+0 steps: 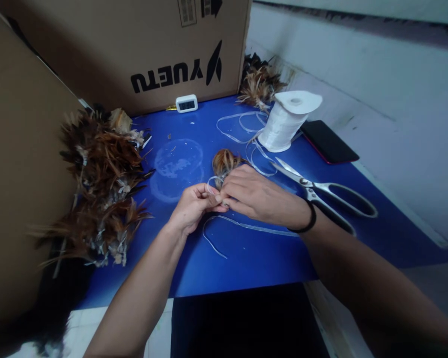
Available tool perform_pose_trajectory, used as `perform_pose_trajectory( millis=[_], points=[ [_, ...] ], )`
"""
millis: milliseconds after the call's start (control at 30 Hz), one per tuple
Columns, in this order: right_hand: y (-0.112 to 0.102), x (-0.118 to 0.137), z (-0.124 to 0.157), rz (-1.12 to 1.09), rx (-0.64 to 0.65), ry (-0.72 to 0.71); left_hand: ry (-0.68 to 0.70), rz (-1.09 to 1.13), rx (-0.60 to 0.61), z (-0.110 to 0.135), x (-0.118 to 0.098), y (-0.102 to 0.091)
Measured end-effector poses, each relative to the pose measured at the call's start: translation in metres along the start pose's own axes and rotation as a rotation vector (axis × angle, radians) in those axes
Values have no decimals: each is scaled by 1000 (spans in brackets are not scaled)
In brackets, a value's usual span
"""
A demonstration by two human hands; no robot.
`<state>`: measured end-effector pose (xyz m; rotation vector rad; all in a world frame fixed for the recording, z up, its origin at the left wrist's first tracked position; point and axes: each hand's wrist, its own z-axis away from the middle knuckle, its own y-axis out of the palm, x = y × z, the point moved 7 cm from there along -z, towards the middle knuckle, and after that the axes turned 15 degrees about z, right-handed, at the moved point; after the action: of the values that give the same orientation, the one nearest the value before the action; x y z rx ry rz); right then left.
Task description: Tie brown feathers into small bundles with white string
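Just above the blue surface (246, 263), the left hand (192, 206) pinches the feather bundle (224, 161) by its stems, holding them together, while the right hand (254, 194), fingers closed, apparently loops the clear band (246, 226) around them.

One spool (285, 124); one scissors (321, 191); two hands (192, 206) (254, 194)

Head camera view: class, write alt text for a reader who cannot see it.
Two bare hands meet over a blue table: the left hand pinches a white cord, the right hand grips a small feather bundle. To the right lie scissors and a cord spool, left a feather heap, behind a cardboard box.
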<state>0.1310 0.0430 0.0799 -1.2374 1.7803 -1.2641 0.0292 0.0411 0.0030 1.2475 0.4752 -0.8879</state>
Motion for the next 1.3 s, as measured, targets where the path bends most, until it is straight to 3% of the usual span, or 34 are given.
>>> perform_pose_trajectory(
  millis=[200,367,467,967,1300],
  points=[
    [0,-3,-1,-19,-49,59,46,-11,-34,0,-8,-2],
    [7,-28,6,-420,-54,387,169,-70,-7,2,-19,-2],
    [12,-32,9,-539,-23,488,245,-87,21,3,-23,0],
    [25,-31,7,-564,3,528,346,-211,6,4,-24,3],
    [33,-32,7,-828,57,640,605,-504,0,11,-36,12]
  ],
)
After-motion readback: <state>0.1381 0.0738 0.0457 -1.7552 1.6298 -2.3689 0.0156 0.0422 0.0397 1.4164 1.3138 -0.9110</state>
